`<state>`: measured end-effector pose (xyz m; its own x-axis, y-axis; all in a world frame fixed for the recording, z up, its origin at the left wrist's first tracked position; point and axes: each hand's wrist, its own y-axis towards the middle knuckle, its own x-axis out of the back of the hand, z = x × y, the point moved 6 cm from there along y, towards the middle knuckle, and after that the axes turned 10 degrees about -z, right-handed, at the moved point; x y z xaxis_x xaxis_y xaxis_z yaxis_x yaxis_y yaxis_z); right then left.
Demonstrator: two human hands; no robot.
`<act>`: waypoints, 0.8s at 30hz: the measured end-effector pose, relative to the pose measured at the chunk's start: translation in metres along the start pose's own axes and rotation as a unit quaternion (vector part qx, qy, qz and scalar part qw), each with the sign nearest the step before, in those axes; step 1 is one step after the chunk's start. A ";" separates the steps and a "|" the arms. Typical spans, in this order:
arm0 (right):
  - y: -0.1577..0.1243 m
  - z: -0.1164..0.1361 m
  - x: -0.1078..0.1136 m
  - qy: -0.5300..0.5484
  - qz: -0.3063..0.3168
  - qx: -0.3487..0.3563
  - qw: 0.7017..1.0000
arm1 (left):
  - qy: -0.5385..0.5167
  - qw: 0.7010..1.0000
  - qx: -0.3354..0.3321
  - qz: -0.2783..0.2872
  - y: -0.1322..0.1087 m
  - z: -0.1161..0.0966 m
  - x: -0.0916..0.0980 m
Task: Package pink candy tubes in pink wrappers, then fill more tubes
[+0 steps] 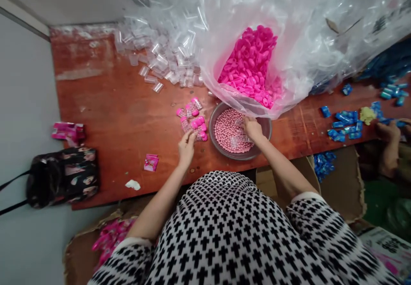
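Observation:
My left hand (186, 149) is at the near edge of a group of small clear containers with pink caps (197, 123), its fingers drawn together. Whatever lies between those fingertips is hard to make out. Inside the grey bowl (212, 133), my right hand (252, 129) is closed on a clear plastic tube over the pink beads (226, 124). Its fingertips partly hide that tube. More clear tubes (234, 142) lie on the beads.
Behind the bowl, a large plastic bag (213, 77) holds pink caps (252, 62). Clear tubes (170, 69) are heaped left of it. A pink packet (151, 162) and black bag (61, 176) lie leftward. At right are blue packets (346, 117) and another person's hand (390, 133).

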<state>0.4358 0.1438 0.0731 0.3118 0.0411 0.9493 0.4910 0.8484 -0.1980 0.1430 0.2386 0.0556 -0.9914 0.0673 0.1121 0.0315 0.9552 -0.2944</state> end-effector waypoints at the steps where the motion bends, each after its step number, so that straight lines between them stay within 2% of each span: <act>1: 0.008 0.002 -0.006 -0.015 0.016 0.013 1.000 | 0.002 1.000 0.010 0.004 -0.012 -0.004 -0.006; 4: 0.020 0.003 -0.017 -0.035 0.062 0.055 0.996 | 0.007 0.999 0.023 0.045 -0.041 -0.018 -0.036; 7: 0.025 -0.001 -0.021 -0.019 0.087 0.091 0.992 | 0.012 0.996 0.006 0.088 -0.052 -0.023 -0.073; 9: 0.026 -0.003 -0.020 0.041 0.090 0.111 0.989 | 0.039 0.994 -0.025 0.096 -0.052 -0.022 -0.094; 10: 0.025 -0.002 -0.019 0.113 0.087 0.109 0.984 | 0.059 0.993 -0.041 0.098 -0.052 -0.020 -0.104; 11: 0.023 -0.001 -0.018 0.210 0.086 0.098 0.969 | 0.079 0.990 -0.056 0.103 -0.052 -0.020 -0.114; 12: 0.020 0.000 -0.018 0.320 0.089 0.077 0.940 | 0.098 0.987 -0.069 0.109 -0.053 -0.019 -0.122; 14: 0.011 0.003 -0.019 0.514 0.106 0.023 0.851 | 0.127 0.980 -0.105 0.113 -0.057 -0.023 -0.136; 16: 0.001 0.008 -0.020 0.607 0.129 -0.010 0.784 | 0.144 0.973 -0.152 0.095 -0.064 -0.031 -0.141; 18: -0.006 0.009 -0.017 0.634 0.141 -0.014 0.760 | 0.159 0.966 -0.192 0.070 -0.069 -0.038 -0.141; 19: -0.006 0.008 -0.013 0.629 0.139 -0.003 0.765 | 0.165 0.963 -0.203 0.063 -0.072 -0.041 -0.139; 23: 0.002 0.003 0.014 0.514 0.107 0.113 0.844 | 0.179 0.958 -0.214 0.068 -0.076 -0.043 -0.132; 24: 0.004 0.003 0.019 0.494 0.105 0.136 0.852 | 0.176 0.958 -0.214 0.069 -0.077 -0.043 -0.130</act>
<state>0.4419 0.1496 0.0913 0.9683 -0.1432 0.2044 0.1752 0.9734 -0.1478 0.2752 0.1690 0.1048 -0.8720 0.2219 0.4363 0.2826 0.9560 0.0785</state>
